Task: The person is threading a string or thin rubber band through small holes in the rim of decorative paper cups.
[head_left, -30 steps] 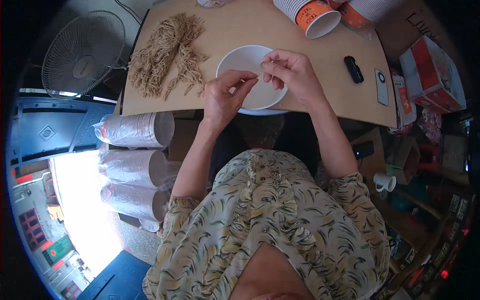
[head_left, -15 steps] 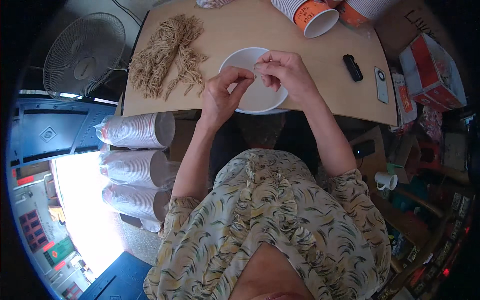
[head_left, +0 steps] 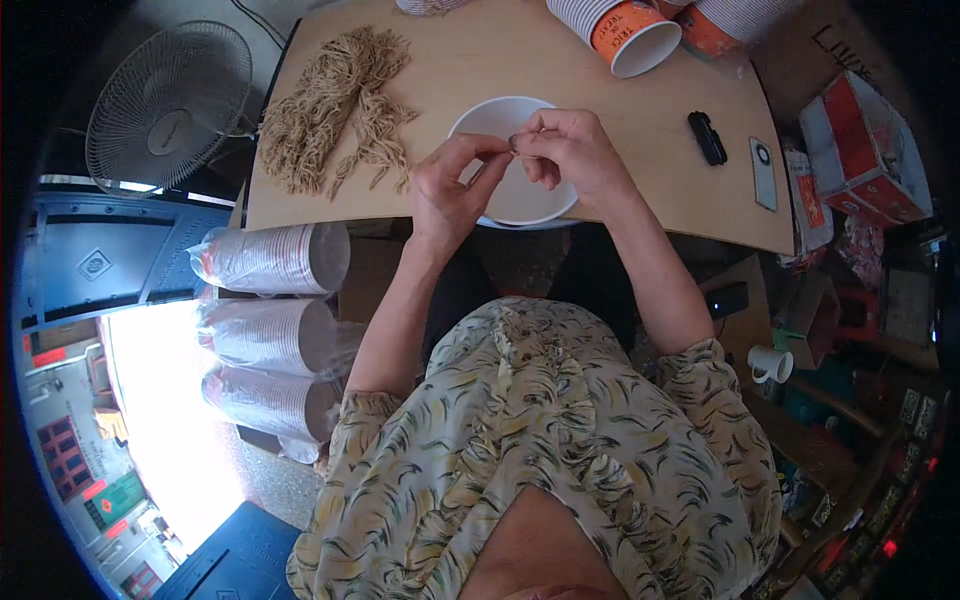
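Observation:
My left hand [head_left: 450, 195] and my right hand [head_left: 570, 150] meet over a white bowl [head_left: 480, 118] at the near edge of the wooden table [head_left: 560, 70]. The fingertips of both hands pinch a tiny piece between them, too small to identify. A heap of tan fibrous strands [head_left: 335, 105] lies on the table to the left of the bowl, a short way from my left hand.
Paper cups [head_left: 615, 30] lie on their sides at the table's far edge. A small black object [head_left: 707, 137] and a flat remote-like device [head_left: 763, 172] rest at the right. Wrapped sleeves of cups [head_left: 270, 258] are stacked below left, a fan [head_left: 168, 110] beside them, boxes [head_left: 862, 150] at right.
Both hands stay over the bowl; the fingers have shifted slightly while working the small piece between them.

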The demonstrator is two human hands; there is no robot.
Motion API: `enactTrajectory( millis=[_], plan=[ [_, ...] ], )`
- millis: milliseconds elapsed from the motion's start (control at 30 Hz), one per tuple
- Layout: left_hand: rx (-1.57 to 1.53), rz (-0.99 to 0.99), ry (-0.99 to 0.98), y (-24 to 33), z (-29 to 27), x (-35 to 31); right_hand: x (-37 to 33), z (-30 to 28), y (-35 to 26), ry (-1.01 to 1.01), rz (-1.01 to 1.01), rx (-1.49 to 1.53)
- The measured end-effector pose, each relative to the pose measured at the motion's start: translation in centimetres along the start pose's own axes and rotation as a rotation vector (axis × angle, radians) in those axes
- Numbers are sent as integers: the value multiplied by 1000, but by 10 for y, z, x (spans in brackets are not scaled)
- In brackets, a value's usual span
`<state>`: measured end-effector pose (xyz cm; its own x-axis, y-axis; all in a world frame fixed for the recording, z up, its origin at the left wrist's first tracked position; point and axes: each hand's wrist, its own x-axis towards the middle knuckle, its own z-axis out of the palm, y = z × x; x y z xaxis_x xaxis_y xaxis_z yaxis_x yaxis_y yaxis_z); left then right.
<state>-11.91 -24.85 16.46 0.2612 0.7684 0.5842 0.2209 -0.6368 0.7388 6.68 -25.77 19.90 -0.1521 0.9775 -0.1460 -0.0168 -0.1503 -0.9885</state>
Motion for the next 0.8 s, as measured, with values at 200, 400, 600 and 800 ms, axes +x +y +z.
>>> enactTrajectory(
  millis=[200, 400, 600, 800],
  plan=[
    [-16, -76, -9, 6, -3, 2, 3, -6, 6, 7, -30, -16],
    [-343, -510, -364, 2, -25, 21, 1, -13, 6, -48, -173, 30],
    [-579, -738, -457, 8, -31, 32, -1, -13, 4, -74, -220, 39],
    [-604, -787, -541, 2, -33, 31, -1, -13, 7, -82, -269, -13]
  ],
)
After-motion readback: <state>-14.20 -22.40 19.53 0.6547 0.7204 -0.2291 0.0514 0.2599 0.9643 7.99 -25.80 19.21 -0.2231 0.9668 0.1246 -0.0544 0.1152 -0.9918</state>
